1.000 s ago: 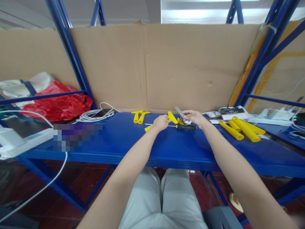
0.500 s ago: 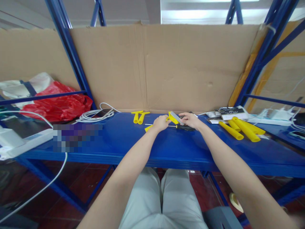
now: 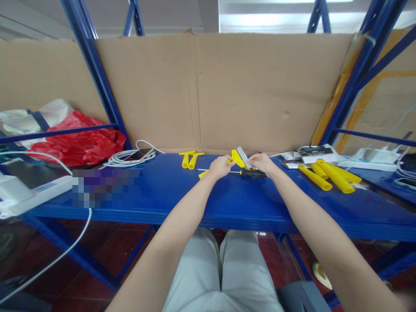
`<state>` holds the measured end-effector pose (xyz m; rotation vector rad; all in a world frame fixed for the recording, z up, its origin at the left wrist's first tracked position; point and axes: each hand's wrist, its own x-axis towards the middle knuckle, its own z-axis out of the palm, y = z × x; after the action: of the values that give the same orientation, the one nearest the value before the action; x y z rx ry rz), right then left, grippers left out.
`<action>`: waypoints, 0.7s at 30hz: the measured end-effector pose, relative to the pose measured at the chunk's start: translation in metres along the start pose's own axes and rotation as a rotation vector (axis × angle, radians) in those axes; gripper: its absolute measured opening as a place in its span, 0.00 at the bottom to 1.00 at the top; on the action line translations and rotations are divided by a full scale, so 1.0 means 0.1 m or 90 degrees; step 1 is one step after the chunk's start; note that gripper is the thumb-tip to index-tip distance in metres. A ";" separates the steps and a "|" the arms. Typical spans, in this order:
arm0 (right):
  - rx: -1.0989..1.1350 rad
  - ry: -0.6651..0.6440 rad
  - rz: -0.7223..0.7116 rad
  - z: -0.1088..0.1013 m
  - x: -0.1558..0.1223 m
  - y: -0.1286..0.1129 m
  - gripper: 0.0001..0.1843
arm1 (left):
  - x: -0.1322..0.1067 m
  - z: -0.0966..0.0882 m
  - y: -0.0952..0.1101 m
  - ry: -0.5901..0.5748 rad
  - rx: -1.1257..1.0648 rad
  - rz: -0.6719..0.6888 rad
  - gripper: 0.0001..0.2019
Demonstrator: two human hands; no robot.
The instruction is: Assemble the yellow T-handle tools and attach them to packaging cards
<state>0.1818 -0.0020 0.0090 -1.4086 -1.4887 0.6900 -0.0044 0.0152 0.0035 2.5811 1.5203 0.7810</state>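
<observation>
My left hand [image 3: 221, 167] is closed around the handle end of a yellow scraper [image 3: 238, 159], whose wide head points away to the right. At that head's edge lies a flat grey blade [image 3: 243, 157], and the fingers of my right hand [image 3: 262, 163] pinch its lower end. Under both hands a screwdriver [image 3: 254, 173] with a black handle rests on the blue table, its shaft pointing left. Another yellow piece [image 3: 203, 174] is partly hidden behind my left wrist. Two yellow T-shaped pieces [image 3: 191, 160] lie farther back, left of my hands.
Several yellow tubular handles [image 3: 338, 177] lie at the right, beside black-and-white packets [image 3: 315, 154]. Power strips stand at both ends, the left one [image 3: 39, 193] near the table edge. A coiled white cable [image 3: 130, 158] and red bag [image 3: 81, 138] are leftward. Cardboard [image 3: 243, 91] closes the back.
The scraper head and the grey blade have turned slightly more upright and moved a little to the right. My right fingers have shifted to the blade's lower end.
</observation>
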 end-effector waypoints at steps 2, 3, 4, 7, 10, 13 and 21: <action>0.019 0.034 0.015 -0.01 -0.02 -0.03 0.08 | 0.00 0.01 -0.01 -0.003 0.008 -0.003 0.14; 0.030 0.039 0.024 -0.01 -0.03 -0.04 0.08 | 0.00 0.01 -0.01 -0.005 0.010 -0.005 0.14; 0.044 0.029 0.030 0.00 -0.04 -0.05 0.08 | 0.00 0.01 -0.01 -0.007 0.010 -0.005 0.13; 0.075 0.001 0.043 0.04 -0.06 -0.07 0.10 | 0.00 0.02 -0.01 -0.010 0.008 0.001 0.13; 0.070 -0.009 0.044 0.08 -0.07 -0.08 0.10 | 0.00 0.02 0.00 -0.006 0.006 0.016 0.13; 0.034 -0.012 0.036 0.09 -0.08 -0.09 0.09 | -0.01 0.01 0.01 -0.007 0.011 0.030 0.13; -0.011 -0.039 0.032 0.08 -0.07 -0.08 0.10 | -0.01 0.00 0.02 -0.007 0.009 0.041 0.13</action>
<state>0.1708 -0.0081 0.0110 -1.4529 -1.5142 0.7596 -0.0033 0.0134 0.0036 2.6516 1.4531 0.7642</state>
